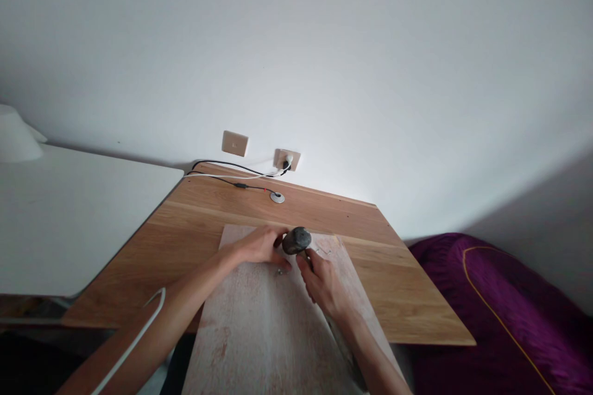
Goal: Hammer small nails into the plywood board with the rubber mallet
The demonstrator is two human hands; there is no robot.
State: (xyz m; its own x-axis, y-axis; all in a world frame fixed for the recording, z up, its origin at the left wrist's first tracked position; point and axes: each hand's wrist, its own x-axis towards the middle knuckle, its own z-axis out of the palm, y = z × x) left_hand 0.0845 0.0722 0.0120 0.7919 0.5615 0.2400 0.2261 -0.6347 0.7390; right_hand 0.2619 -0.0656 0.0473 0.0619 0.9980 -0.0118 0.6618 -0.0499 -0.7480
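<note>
My right hand point(322, 281) is wrapped round the handle of a hammer point(296, 241). The dark, worn head is up over the pale board point(250, 333), and the handle runs back under my forearm. My left hand point(264, 244) rests near the board's far end with fingers curled. Its fingertips are partly hidden behind the hammer head, so what they pinch does not show. Small metal pieces point(280, 271), perhaps nails, lie just below my left thumb. Thin nails point(324, 251) lie on the board to the right of the hammer head.
Under the board is a wooden tabletop point(407, 296) against the wall. Black and white cables point(231, 176) run along its back to a wall socket point(287, 160). A white table point(92, 210) adjoins on the left; a purple cover point(491, 296) lies at right. A white cord point(134, 339) crosses before my left forearm.
</note>
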